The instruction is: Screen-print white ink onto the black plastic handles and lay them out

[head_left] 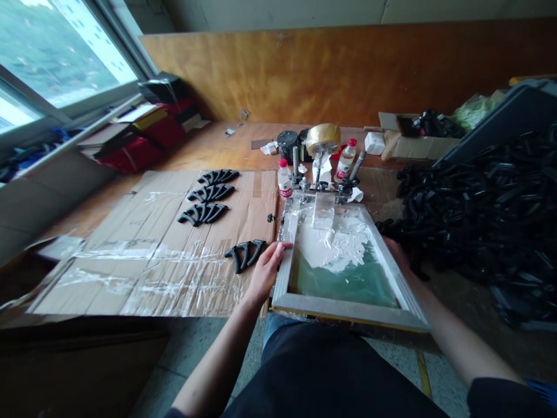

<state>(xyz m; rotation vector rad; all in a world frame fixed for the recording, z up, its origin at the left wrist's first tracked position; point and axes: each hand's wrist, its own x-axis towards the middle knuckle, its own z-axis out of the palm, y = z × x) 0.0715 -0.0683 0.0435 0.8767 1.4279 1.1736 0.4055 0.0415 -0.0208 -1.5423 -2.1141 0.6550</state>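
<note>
A screen-printing frame (348, 306) sits at the front of the table (209, 141). The left hand (268, 264) touches its left side, grip unclear; the right hand (397, 254), by its right side, is too hidden to judge. Cardboard (148, 232) lies left of it.

Legible with certainty: none. On left bottle (284, 177), red-and-white label (286, 190), with lettering too small to read. On right bottle (347, 155), similar red-and-white wrapper (342, 170), likewise unreadable. On cardboard (130, 229), faint dark marks, not decipherable.
</note>
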